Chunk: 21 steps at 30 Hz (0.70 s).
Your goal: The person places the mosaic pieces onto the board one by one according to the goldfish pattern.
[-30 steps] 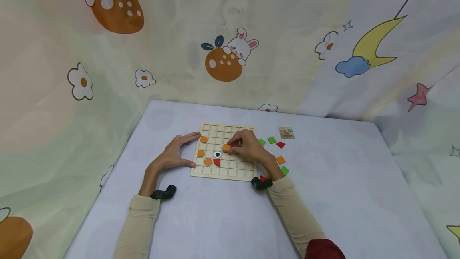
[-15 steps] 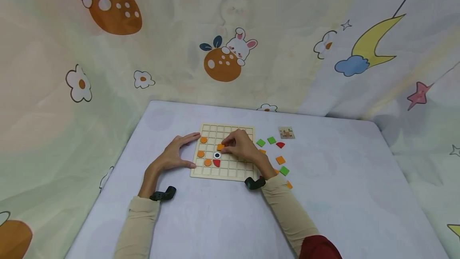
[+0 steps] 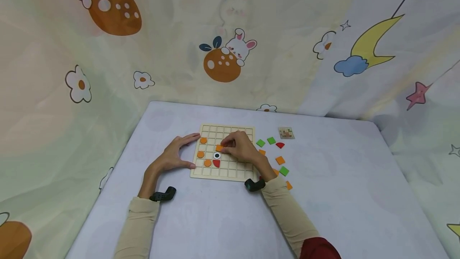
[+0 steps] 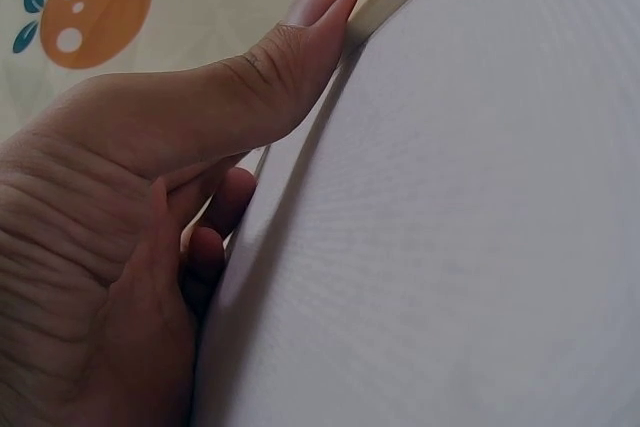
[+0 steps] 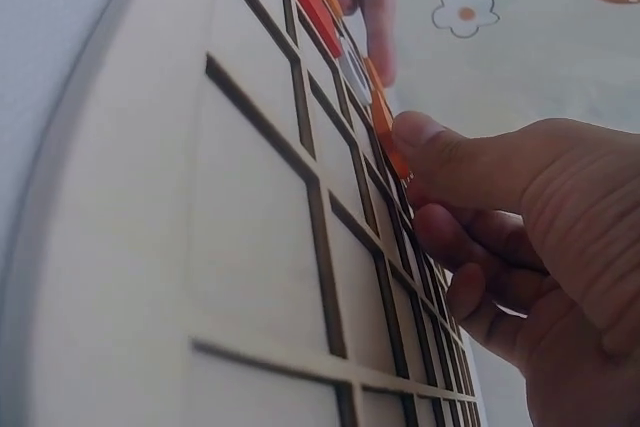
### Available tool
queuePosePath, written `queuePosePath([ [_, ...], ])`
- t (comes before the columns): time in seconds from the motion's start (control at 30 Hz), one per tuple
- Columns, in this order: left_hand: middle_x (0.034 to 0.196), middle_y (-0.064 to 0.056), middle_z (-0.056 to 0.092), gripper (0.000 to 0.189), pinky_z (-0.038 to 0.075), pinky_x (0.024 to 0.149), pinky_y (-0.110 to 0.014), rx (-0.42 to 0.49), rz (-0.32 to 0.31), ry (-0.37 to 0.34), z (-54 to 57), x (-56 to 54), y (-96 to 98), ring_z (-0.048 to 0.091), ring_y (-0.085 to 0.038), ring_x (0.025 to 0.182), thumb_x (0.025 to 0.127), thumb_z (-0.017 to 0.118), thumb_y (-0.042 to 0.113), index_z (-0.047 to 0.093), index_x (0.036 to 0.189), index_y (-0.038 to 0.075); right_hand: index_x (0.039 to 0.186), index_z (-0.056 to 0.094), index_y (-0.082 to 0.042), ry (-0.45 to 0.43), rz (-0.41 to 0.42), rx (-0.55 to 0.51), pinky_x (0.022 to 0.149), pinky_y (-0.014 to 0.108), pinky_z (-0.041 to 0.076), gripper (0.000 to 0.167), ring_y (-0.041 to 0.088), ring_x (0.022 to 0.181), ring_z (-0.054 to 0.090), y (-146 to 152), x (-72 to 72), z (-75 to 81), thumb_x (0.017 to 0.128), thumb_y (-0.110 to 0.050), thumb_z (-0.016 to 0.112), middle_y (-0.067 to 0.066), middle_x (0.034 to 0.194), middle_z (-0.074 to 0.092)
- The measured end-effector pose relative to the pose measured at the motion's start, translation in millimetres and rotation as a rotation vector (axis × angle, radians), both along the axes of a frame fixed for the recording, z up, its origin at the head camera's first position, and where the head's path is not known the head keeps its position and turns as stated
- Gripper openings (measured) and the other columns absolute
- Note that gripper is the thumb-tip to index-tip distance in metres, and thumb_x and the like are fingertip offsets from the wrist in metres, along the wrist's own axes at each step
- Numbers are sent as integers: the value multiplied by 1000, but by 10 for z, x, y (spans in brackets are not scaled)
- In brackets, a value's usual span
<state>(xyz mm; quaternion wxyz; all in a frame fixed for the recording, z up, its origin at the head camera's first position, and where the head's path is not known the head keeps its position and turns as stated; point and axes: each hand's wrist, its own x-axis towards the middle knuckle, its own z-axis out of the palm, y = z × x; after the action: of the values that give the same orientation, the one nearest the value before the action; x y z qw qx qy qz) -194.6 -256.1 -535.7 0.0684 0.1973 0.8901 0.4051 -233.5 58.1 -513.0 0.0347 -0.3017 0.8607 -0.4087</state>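
Right grip (image 3: 240, 147) pinches orange square (image 3: 218, 148) at board (image 3: 226, 173); left grip (image 3: 170, 156) spread wide at board's left edge. Sideways slip could nudge eye tile (image 3: 217, 156).

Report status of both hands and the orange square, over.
Right fingers: pinching orange square. Left fingers: touching board, left edge. Square: just beyond eye tile, seating unclear. No obstruction visible.

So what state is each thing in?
Wooden grid board: flat, partly filled
Left hand: touching the board's edge
Right hand: pinching orange square tile
Round orange tiles: on the board
White eye tile: on the board
Red quarter-circle: on the board
Loose tiles: scattered beside the board
Picture card: lying flat
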Motion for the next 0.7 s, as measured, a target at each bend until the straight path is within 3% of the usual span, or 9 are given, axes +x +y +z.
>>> queuePosePath([
  [0.7,176,-2,43,112,38,117,-61,-1,-7,12,10,3,-8,48,-31,140,68,104,37,51,165,21,106,86,-6,-43,23,66,76,25,55,12,12,86,67,-113,26,74,94,-9,86,4,102,82],
])
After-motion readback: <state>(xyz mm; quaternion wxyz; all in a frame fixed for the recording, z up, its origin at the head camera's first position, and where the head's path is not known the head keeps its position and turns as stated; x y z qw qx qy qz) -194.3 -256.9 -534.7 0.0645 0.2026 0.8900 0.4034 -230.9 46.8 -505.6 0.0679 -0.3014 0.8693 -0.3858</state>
